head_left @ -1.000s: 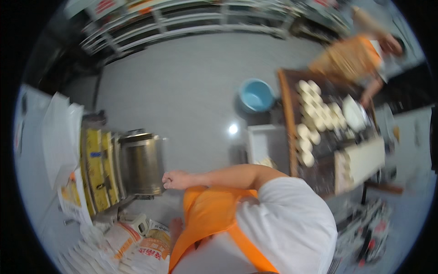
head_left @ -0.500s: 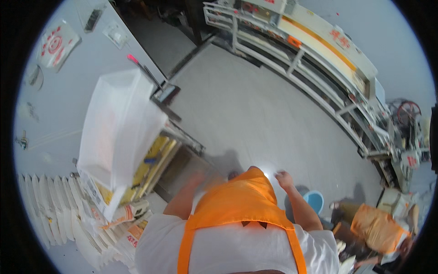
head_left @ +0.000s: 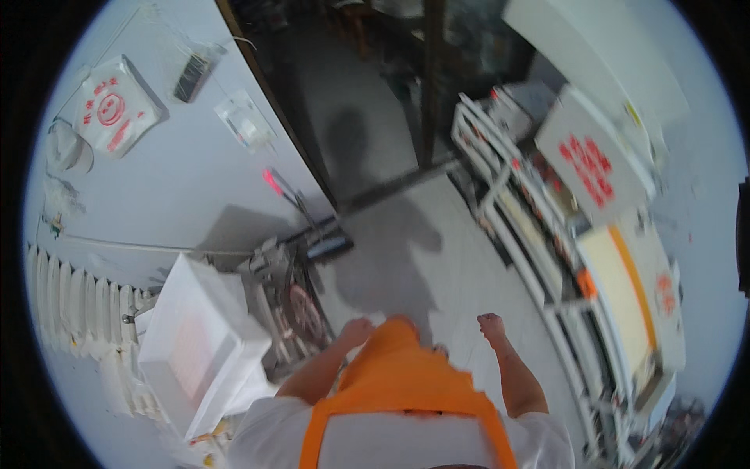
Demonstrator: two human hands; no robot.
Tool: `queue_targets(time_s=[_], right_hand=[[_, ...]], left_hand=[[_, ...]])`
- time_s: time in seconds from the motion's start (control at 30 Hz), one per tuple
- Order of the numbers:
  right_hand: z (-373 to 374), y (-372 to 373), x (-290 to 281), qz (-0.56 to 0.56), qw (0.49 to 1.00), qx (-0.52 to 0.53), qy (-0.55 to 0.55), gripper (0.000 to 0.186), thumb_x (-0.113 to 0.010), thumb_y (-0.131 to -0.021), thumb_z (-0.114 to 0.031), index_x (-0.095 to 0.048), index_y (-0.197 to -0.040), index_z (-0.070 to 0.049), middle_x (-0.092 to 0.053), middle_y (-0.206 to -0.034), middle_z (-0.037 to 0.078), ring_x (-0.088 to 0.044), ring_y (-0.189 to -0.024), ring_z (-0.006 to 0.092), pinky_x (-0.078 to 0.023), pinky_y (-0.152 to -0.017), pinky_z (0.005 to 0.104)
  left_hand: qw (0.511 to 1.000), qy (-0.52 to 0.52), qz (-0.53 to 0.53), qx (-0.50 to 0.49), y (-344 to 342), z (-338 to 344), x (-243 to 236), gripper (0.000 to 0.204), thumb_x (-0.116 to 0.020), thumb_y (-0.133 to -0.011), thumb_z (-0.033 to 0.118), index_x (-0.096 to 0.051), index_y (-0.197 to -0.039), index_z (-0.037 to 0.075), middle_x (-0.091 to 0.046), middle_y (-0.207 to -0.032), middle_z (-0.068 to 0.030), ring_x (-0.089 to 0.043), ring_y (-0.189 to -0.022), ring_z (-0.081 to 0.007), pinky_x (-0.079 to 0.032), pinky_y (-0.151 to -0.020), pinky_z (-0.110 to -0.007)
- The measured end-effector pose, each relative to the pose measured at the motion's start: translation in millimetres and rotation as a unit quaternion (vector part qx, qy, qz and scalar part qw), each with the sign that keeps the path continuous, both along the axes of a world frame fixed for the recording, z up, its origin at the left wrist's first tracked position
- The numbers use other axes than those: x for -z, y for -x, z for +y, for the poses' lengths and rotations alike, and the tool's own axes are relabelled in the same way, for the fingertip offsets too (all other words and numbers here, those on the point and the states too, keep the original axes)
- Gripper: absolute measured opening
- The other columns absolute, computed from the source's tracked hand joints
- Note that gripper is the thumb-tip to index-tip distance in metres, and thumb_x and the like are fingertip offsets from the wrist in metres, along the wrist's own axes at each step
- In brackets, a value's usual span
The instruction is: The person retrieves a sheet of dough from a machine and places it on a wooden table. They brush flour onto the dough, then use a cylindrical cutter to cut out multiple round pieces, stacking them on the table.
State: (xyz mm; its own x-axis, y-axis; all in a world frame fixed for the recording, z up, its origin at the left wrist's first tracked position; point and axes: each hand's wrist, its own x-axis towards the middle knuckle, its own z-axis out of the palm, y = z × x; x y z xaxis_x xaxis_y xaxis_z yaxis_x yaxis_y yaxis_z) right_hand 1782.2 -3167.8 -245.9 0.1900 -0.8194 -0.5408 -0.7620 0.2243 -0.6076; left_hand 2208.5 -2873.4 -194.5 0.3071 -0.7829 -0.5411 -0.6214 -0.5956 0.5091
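Note:
My left hand (head_left: pixel 358 331) hangs beside the orange apron (head_left: pixel 422 371), its fingers curled in and smeared by motion; I see nothing in it. The nearest thing to it is a worn machine part with a dark wheel (head_left: pixel 303 311), apart from the hand. Out over the grey floor, my right hand (head_left: pixel 491 327) is loosely closed, with nothing visible in it. A large white plastic tub (head_left: pixel 254 332) stands to the left of my left arm, tilted in the view and touched by neither hand.
Ahead is a dark doorway (head_left: pixel 344 117) with a sill. A broom (head_left: pixel 330 248) with a pink-ended handle leans by the left wall. Along the right runs a long white-framed machine (head_left: pixel 547 285) with a conveyor belt. A radiator (head_left: pixel 82 301) lines the left wall.
The view has turned and moved forward, so the doorway is nearer and the machine lies along my right. The blue bucket and co-worker have left view. Both arms have swung.

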Motion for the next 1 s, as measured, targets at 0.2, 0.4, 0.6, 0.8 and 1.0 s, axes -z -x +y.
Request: queue_targets(time_s=[0.2,0.4,0.6,0.8,1.0], right_hand=[[-337.9,-264.0,-91.3,-0.097,0.962,-0.082,0.242,0.038,-0.073,-0.097,-0.034,-0.078,-0.118,-0.003,-0.079,-0.097,0.016,-0.076,-0.095,0.0300,-0.058,-0.085,0.0395],[-458.4,-381.0,-41.7,0.167,0.873,-0.389,0.242,0.043,-0.062,-0.103,-0.047,-0.081,-0.109,-0.009,-0.080,-0.108,0.019,-0.076,-0.100,0.0327,-0.060,-0.083,0.0477],[-540.7,-485.8,45.7,0.146,0.930,-0.333,-0.055,0.051,-0.062,-0.106,-0.054,-0.080,-0.116,-0.008,-0.079,-0.116,0.019,-0.072,-0.115,0.0388,-0.057,-0.102,0.0514],[-696.3,-727.5,52.6,-0.012,0.927,-0.300,-0.225,0.057,-0.066,-0.109,-0.032,-0.049,-0.059,-0.011,-0.042,-0.053,0.006,-0.044,-0.051,0.0242,-0.040,-0.057,0.0443],[-805.5,-949.3,-9.6,-0.042,0.914,-0.309,-0.260,0.045,-0.069,-0.106,-0.029,-0.051,-0.069,-0.012,-0.043,-0.057,0.007,-0.045,-0.055,0.0260,-0.042,-0.059,0.0453]], left_hand=[[0.978,-0.125,-0.100,0.134,-175.4,-111.7,86.0,0.043,-0.051,-0.113,0.036,-0.074,-0.136,0.008,-0.072,-0.134,-0.0194,-0.064,-0.132,-0.0398,-0.053,-0.110,-0.053],[0.965,-0.081,-0.140,0.209,-332.0,-350.6,75.5,0.033,-0.056,-0.112,0.033,-0.079,-0.132,0.020,-0.073,-0.138,-0.0098,-0.067,-0.132,-0.0334,-0.059,-0.106,-0.047],[0.997,0.031,0.068,-0.036,-489.3,-584.7,-10.4,0.031,-0.064,-0.109,0.016,-0.071,-0.139,0.012,-0.071,-0.139,-0.0073,-0.067,-0.129,-0.0287,-0.058,-0.108,-0.046],[0.987,-0.035,0.070,-0.141,-655.6,-655.9,-14.7,0.036,-0.059,-0.112,0.027,-0.071,-0.140,0.007,-0.072,-0.141,-0.0123,-0.069,-0.124,-0.0325,-0.056,-0.107,-0.048],[0.978,-0.083,-0.029,-0.190,-811.8,-607.3,-5.2,0.042,-0.063,-0.110,0.038,-0.075,-0.134,0.006,-0.076,-0.134,-0.0160,-0.071,-0.117,-0.0345,-0.054,-0.104,-0.048]])
